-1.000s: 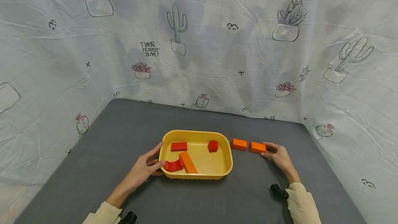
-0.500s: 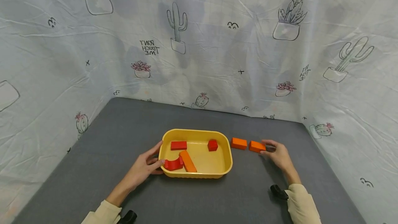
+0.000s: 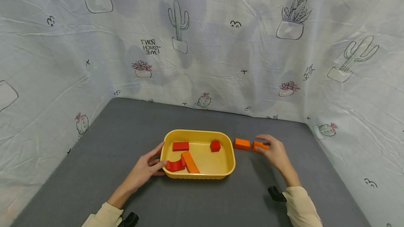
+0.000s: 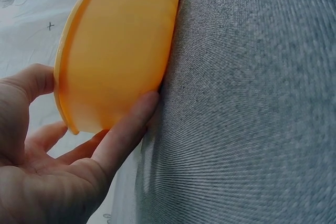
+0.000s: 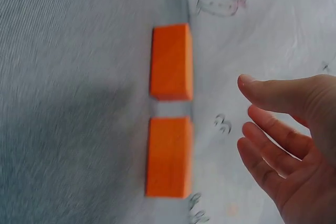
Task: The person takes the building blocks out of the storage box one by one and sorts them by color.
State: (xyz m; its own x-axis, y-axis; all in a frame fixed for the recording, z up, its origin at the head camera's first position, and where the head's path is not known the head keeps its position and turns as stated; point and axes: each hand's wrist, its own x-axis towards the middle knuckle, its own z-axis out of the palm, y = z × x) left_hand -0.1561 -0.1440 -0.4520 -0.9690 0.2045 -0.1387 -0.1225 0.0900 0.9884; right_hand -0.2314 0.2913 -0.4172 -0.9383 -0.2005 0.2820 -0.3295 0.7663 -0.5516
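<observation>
Yellow plastic tray (image 3: 206,164), a single one, sits in front of you on the grey tabletop (image 3: 202,202); it is a shallow oblong with rounded corners and a lipped rim. Inside you have four pieces, three red and one orange: a red rectangular block (image 3: 181,146) at 10 o'clock, a red cube (image 3: 215,146) at 2, a red arch block (image 3: 175,165) at 8, and a long orange block (image 3: 190,162) lying aslant at 7, right by the arch. Outside, at the tray's 3 o'clock, you have two more orange blocks in a row, the nearer block (image 3: 241,144) just beside the rim and the farther block (image 5: 168,157) past it.

Your left hand (image 3: 146,168) is grasping the tray's end at 9 o'clock. The left wrist view adds what the head view hides: a fingertip against the base of the tray's outer wall.

Your right hand (image 3: 275,151) is released, thumb parted from the fingers. From the head it partly covers the farther block; the right wrist view shows that block whole, apart from your fingers, with a narrow gap between the pair.

At 12, a pale cloth (image 3: 214,52) printed with cacti hangs behind the tabletop.
</observation>
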